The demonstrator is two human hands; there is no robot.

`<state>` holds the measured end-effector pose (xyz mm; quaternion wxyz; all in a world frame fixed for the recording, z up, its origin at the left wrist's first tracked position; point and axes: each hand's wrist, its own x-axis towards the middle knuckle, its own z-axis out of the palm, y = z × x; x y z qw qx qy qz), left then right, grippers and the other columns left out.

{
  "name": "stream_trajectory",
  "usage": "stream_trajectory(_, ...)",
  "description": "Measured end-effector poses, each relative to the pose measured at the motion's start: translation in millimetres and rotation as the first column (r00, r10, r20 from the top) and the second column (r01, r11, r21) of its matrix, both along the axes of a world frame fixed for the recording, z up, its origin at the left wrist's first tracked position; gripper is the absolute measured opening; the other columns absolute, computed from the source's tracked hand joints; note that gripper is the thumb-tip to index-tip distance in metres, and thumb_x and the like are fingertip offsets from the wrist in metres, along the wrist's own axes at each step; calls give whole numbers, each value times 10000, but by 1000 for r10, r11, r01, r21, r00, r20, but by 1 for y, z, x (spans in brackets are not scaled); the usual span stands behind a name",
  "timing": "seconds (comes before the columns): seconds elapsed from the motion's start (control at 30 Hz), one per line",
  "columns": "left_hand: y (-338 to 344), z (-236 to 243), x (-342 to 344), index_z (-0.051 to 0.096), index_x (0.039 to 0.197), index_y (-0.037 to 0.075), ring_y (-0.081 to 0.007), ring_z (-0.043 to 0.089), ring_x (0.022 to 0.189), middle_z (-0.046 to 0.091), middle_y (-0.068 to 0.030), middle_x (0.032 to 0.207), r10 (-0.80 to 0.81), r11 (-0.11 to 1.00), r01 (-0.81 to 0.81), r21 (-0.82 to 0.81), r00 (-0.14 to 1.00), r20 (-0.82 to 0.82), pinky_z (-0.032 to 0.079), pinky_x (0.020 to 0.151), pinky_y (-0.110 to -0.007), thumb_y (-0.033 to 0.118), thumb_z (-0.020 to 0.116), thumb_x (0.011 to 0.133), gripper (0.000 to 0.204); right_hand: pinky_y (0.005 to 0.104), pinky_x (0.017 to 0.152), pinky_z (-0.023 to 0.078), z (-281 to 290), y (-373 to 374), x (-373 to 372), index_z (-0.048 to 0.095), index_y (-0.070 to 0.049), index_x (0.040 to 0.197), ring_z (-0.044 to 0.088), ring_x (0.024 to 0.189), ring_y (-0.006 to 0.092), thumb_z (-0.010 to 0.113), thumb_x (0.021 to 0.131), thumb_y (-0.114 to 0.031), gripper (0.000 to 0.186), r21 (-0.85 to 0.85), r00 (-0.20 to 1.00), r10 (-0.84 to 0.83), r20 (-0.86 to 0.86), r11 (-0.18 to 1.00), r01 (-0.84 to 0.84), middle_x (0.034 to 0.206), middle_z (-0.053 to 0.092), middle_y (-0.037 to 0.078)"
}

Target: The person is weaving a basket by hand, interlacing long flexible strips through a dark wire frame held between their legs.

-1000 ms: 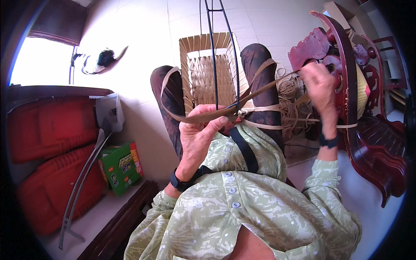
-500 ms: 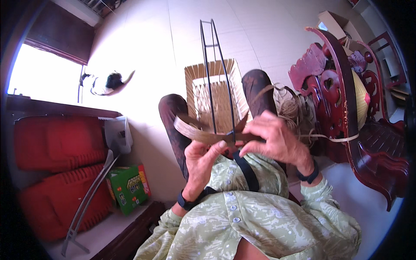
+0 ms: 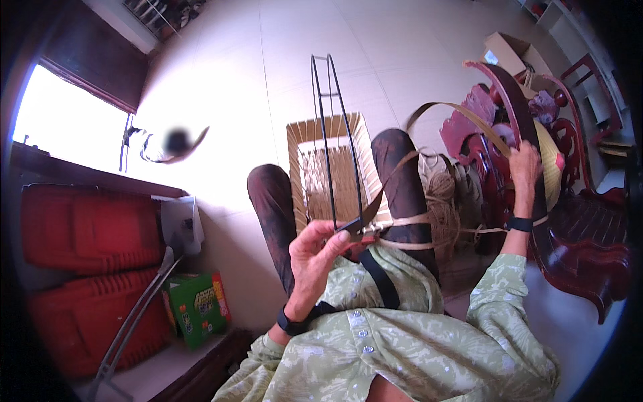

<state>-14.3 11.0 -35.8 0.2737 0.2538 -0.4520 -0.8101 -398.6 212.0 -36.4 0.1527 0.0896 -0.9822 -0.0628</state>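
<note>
One brown strap (image 3: 483, 123) bends from mid-frame toward the right. The left hand (image 3: 313, 251) pinches it by the black rack (image 3: 326, 154); the right hand (image 3: 524, 164) is closed around it. Pulling seems to be the step; next needs a steady left pinch.

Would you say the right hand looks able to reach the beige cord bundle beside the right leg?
Probably yes: the beige cord bundle lies nearby, largely uncovered, though the right hand would likely first have to release the brown strip.
</note>
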Motion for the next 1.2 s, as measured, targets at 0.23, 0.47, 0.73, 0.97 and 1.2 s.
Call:
stream_trajectory(0.23, 1, -11, -4, 614, 951, -25, -94, 626, 668, 640, -43, 859, 95, 987, -87, -133, 994, 61, 539, 625, -229, 4, 642, 858, 102, 358, 925, 374, 8, -109, 165, 636, -61, 1034, 575, 1000, 215, 731, 753, -322, 395, -664, 120, 993, 1, 90, -742, 970, 643, 74)
stream_trajectory(0.47, -1, -14, -4, 624, 939, -20, -49, 608, 656, 639, -13, 744, 37, 975, -9, -220, 992, 124, 517, 567, -183, 3, 647, 845, 99, 333, 560, 405, 48, -120, 171, 622, -37, 741, 558, 593, 226, 730, 759, -263, 251, -735, -19, 916, 400, 308, -604, 616, 570, 78)
stream_trajectory(0.73, -11, -21, -2, 605, 919, -33, -63, 630, 735, 644, -20, 824, -55, 919, 100, -381, 990, 126, 514, 619, -193, -32, 643, 827, 100, 384, 557, 402, 73, -107, 205, 582, -25, 750, 528, 608, 283, 693, 790, -176, 192, -820, -161, 946, 281, 150, -553, 621, 536, 101)
stream_trajectory(0.97, -10, -19, 0, 613, 970, -50, -88, 632, 800, 644, -48, 858, 11, 867, 43, -496, 995, 104, 538, 678, -216, -57, 650, 817, 158, 357, 572, 432, 77, -110, 222, 580, -10, 763, 563, 602, 249, 641, 831, -126, 148, -847, -196, 929, 315, 182, -499, 621, 577, 84)
stream_trajectory(1.2, -16, -1, 0, 348, 1371, -23, -234, 576, 1113, 539, -198, 1250, -40, 855, -17, -518, 994, -99, 492, 914, -317, -84, 675, 763, 693, 291, 516, 446, 101, -113, 230, 582, 8, 763, 610, 540, 173, 600, 866, -108, 156, -869, -245, 849, 468, 391, -304, 615, 616, 103)
